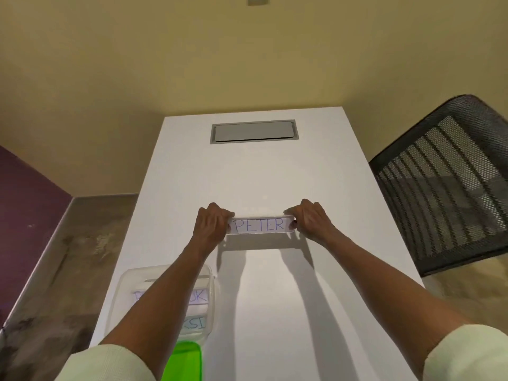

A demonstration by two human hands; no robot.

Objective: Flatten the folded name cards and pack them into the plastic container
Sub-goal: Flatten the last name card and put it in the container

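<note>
A white name card (259, 225) with "PETER" in blue letters stands on the white table (255, 177), in the middle. My left hand (210, 225) grips its left end and my right hand (310, 218) grips its right end. The clear plastic container (213, 303) sits at the near left, partly hidden under my left forearm. Flat cards with blue lettering (196, 296) lie inside it.
A green lid (182, 361) lies at the table's near edge, below the container. A grey cable hatch (254, 131) is set into the far end of the table. A black mesh chair (450, 185) stands close to the right edge.
</note>
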